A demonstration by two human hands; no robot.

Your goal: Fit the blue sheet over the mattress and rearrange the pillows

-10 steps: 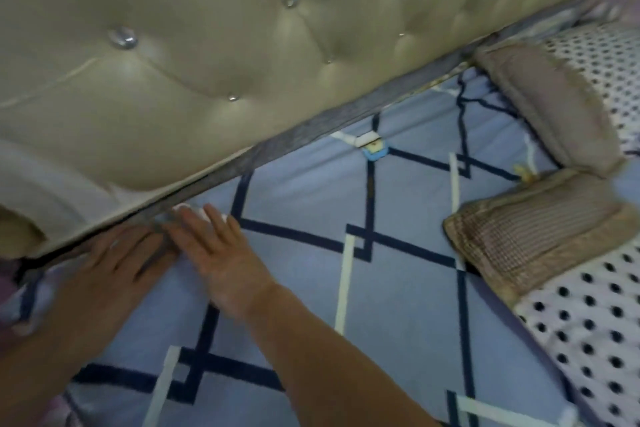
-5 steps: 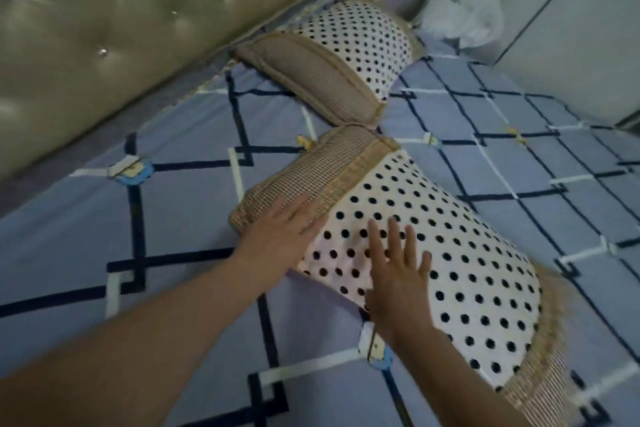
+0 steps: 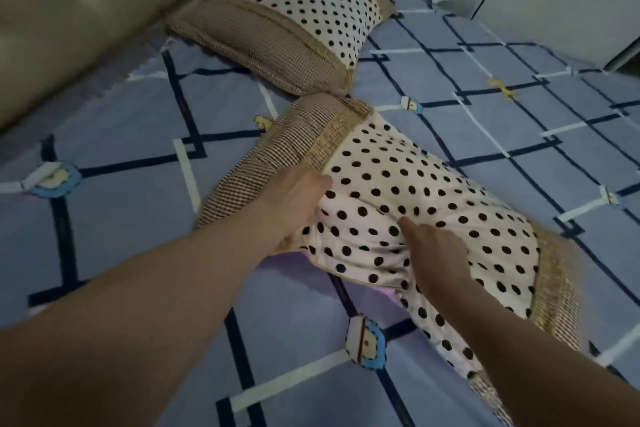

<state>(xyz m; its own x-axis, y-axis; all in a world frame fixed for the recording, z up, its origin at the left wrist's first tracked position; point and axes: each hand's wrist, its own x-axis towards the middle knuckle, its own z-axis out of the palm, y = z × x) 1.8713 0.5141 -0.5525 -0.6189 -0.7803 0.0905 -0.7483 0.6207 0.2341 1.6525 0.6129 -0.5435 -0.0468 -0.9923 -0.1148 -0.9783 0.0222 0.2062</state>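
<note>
Blue sheet (image 3: pixel 145 253) looks fitted and lies flat over the mattress, so I'd call this the pillow step. Headboard (image 3: pixel 69 10) runs along 10–11 o'clock. Far pillow (image 3: pixel 301 10) sits at 12 o'clock, just beside the headboard. Near pillow (image 3: pixel 426 204) lies dead ahead under my hands, long axis running 11 to 5 o'clock, checked end toward the headboard, its top corner near the far one's, can't tell if touching. My left hand (image 3: pixel 294 198) lies on the checked end at 11 o'clock, fingers spread flat. My right hand (image 3: pixel 436 256) is pinching a bunched fold of the dotted fabric mid-pillow. Hands apart, both on it. Left is nearer the head end, so I'd judge the swing toward the headboard pivots there
</note>
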